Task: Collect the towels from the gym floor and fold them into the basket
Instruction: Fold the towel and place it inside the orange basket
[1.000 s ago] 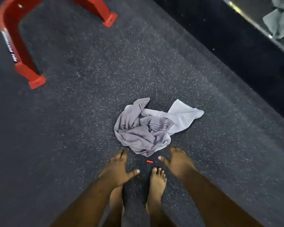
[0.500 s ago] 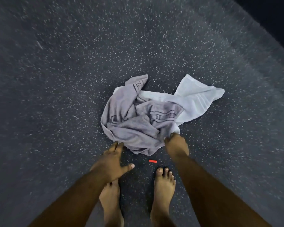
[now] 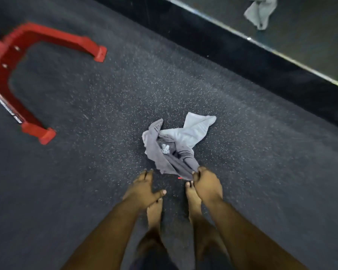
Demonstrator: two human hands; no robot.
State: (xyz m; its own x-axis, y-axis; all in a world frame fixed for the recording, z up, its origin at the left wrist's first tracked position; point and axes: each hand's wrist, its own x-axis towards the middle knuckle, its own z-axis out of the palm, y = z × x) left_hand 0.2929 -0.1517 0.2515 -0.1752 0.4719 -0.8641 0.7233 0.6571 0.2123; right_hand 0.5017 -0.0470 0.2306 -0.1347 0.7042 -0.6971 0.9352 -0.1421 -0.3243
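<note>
The right hand (image 3: 206, 182) pinches the near edge of the grey towel (image 3: 164, 160) lying crumpled with a white towel (image 3: 191, 131) on the floor (image 3: 105, 114), while the left hand (image 3: 142, 189) hovers beside it, fingers spread and empty.

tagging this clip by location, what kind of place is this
Most likely a gym. The floor is dark speckled rubber, a red metal equipment base stands on it, and a mirror seems to run along the wall. The right hand grips a grey towel on the floor.
</note>
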